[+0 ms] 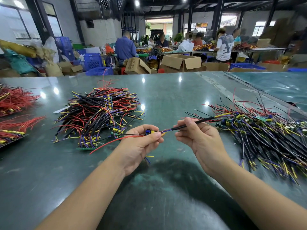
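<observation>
My left hand pinches a small circuit board with blue and yellow parts, just above the table's middle. Red and black wires trail from the board to the left, and short blue and yellow leads hang below my palm. My right hand grips a black sleeve that covers the board's purple and yellow wires. The sleeve slants up to the right, with yellow and purple ends sticking out of its far end.
A green glossy table carries a stacked heap of wired boards at left centre, a loose spread of wired boards at right, and red-wired boards at the far left. Beyond the table's far edge are cardboard boxes, blue crates and several seated people.
</observation>
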A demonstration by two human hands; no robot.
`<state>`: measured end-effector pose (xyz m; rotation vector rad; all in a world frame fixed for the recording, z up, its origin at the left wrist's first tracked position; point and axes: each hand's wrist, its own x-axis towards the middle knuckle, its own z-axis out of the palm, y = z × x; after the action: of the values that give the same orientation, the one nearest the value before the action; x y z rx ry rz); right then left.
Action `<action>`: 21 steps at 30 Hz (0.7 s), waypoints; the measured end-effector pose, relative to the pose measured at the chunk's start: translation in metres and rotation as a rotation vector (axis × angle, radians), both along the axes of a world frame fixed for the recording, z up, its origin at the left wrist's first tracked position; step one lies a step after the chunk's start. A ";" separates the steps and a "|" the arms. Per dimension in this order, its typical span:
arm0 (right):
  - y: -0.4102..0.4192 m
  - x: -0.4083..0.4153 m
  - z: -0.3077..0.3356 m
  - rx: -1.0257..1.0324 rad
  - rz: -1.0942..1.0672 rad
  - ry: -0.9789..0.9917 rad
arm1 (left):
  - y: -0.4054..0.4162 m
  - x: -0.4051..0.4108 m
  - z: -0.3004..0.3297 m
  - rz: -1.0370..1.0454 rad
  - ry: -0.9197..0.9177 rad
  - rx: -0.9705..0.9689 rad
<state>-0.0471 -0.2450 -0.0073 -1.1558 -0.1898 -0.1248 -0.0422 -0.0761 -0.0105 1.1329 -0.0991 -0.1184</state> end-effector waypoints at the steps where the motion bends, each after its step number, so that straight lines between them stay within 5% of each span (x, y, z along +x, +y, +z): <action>1: 0.001 -0.001 0.000 -0.017 -0.005 -0.001 | 0.000 0.000 0.000 -0.009 0.002 -0.002; 7: 0.003 -0.002 -0.001 -0.085 0.002 0.008 | 0.001 -0.001 -0.001 -0.081 -0.033 0.033; 14: -0.001 -0.006 0.005 0.227 0.352 0.196 | 0.002 -0.006 0.007 -0.197 -0.062 -0.070; 21: -0.002 -0.006 0.002 0.117 0.257 0.162 | 0.004 -0.005 0.004 -0.147 -0.050 -0.030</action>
<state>-0.0528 -0.2470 -0.0055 -1.0107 -0.1833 0.1818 -0.0471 -0.0723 -0.0062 1.0987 -0.2279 -0.2192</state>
